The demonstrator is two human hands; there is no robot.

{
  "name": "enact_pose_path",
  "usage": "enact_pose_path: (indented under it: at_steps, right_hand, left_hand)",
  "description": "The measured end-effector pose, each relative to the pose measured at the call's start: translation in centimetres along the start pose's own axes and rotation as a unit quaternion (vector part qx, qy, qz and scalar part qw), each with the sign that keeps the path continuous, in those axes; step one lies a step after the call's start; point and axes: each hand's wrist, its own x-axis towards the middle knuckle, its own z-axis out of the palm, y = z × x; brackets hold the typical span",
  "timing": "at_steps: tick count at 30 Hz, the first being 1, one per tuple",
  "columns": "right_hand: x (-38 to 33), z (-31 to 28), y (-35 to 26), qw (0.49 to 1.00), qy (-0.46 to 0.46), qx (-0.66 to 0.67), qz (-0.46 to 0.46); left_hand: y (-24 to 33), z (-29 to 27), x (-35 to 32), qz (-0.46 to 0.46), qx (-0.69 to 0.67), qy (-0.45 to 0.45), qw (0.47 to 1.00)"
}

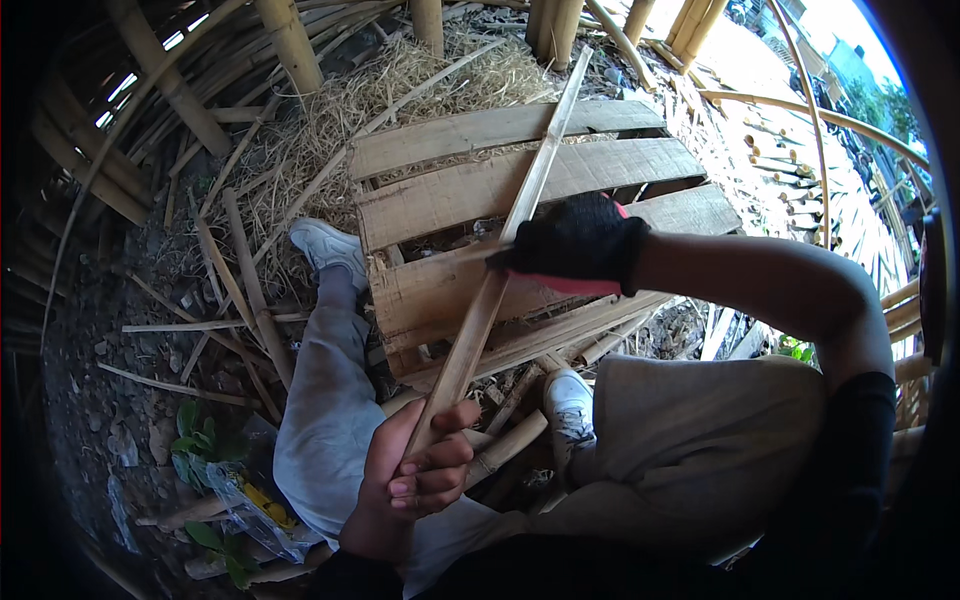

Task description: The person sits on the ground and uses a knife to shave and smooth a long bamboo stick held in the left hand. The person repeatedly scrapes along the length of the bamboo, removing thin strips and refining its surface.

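Observation:
A long, narrow bamboo strip (466,349) slants from my lap up across a low slatted wooden bench (430,208). Its lower end is wrapped in the bare fingers of my left hand (418,465). My right hand (580,245), in a black and red glove, is closed at the strip's middle, over the bench. A thin, blurred edge shows at the left of the glove, beside the strip. Whether it is a blade or something else I cannot make out, and the glove hides the grip.
My shoes (328,250) are on either side of the bench's near end. Dry shavings (330,140) heap behind it, near bamboo posts (290,45). Loose bamboo sticks (255,285) lie at the left. A plastic bag (265,505) with something yellow sits at lower left. Cut bamboo poles (785,170) lie far right.

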Motion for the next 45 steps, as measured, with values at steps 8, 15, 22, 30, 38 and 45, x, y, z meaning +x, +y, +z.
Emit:
enact_pose_path:
  at_steps: [8, 15, 22, 30, 38, 45]
  right_hand:
    - [-0.9, -5.4, 13.3, 0.935, -0.155, -0.129, 0.29]
    - [0.6, -5.2, 5.4, 0.961, -0.058, -0.069, 0.26]
    - [2.7, -5.5, 2.2, 0.975, 0.154, -0.101, 0.121]
    - [3.9, -6.6, 2.7, 0.94, 0.324, -0.034, 0.105]
    - [3.0, -3.7, 4.6, 0.96, 0.243, -0.126, 0.054]
    - [3.7, -3.5, -1.6, 0.993, 0.072, 0.02, 0.088]
  left_hand:
    - [-0.4, 0.4, 0.2, 0.005, 0.056, 0.036, 0.998]
    - [-1.1, 2.5, -0.8, 0.089, 0.4, 0.167, 0.897]
    - [-2.4, 1.8, -0.2, 0.183, 0.559, 0.238, 0.773]
    - [-1.8, 2.3, -0.4, 0.326, 0.658, 0.279, 0.619]
    - [0.3, 2.0, -0.8, 0.306, 0.601, 0.329, 0.661]
    - [1.0, 1.9, -2.6, 0.269, 0.55, 0.205, 0.764]
